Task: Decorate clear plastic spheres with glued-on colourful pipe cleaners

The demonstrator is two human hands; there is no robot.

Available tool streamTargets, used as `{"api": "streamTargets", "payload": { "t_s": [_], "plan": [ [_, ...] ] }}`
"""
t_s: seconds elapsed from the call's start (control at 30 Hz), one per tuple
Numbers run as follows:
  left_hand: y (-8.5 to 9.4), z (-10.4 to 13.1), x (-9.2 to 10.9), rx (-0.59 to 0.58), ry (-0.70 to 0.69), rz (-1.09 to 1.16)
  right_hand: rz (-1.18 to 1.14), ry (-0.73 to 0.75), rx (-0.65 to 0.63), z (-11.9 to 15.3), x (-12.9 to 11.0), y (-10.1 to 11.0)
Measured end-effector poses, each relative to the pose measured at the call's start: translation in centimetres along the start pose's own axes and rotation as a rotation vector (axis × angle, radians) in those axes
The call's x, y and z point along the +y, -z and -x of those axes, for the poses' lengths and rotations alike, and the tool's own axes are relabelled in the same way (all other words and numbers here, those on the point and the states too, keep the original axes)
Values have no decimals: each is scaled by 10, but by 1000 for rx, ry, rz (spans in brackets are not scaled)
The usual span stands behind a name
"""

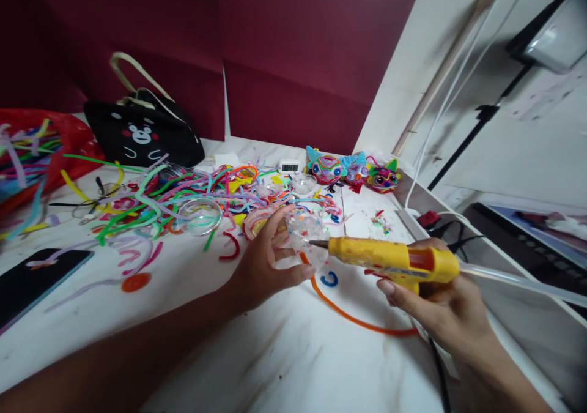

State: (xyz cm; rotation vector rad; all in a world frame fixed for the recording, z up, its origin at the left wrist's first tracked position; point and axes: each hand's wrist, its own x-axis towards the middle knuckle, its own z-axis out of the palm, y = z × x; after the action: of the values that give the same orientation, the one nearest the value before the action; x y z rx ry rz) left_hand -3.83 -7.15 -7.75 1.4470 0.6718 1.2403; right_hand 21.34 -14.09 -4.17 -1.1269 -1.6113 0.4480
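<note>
Two bare hands, near each other, both curled in a grip.
Left forearm [151, 339] slants up from lower left; left hand [263, 260] cupped, thumb [296, 276] and fingers spread around a hold; right forearm [502, 361] rises from lower right; right hand [452, 309] wrapped, thumb pointing left.

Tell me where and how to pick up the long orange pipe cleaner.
I'd pinch the orange pipe cleaner mid-curve, coming down from the wearer's side. It is thin and bowed toward that side on the table; its ends lead toward the left hand and right hand, which holds the yellow glue gun.
</note>
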Motion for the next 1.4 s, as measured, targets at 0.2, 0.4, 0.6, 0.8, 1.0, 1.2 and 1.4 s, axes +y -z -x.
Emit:
{"api": "streamTargets", "payload": {
  "t_s": [0.2, 0.4, 0.6, 0.8, 1.0, 1.2, 1.4],
  "plan": [
    [0, -1, -4, -32, -34, -26, -3, 20, 33, 6, 6, 1],
    [0, -2, -5, -19, -43, -76, 13, 29, -38, 11, 8, 2],
    [1, 0, -8, -9, -22, -116, 118, 83, -115, 10, 5, 6],
    [2, 2, -11, -7, 21, -125, 138, 126, -178, 12, 7, 6],
    [1, 2, -12, 9, 9, -129, 120, 119, -209, 17, 11, 6],
    [0, 1, -10, -2, 20, -145, 156, 121, -201, 17, 11, 8],
    [0, 2, -9, 2, 38, -150, 269, 139, -155, 22, 14, 10]
  ]
}}
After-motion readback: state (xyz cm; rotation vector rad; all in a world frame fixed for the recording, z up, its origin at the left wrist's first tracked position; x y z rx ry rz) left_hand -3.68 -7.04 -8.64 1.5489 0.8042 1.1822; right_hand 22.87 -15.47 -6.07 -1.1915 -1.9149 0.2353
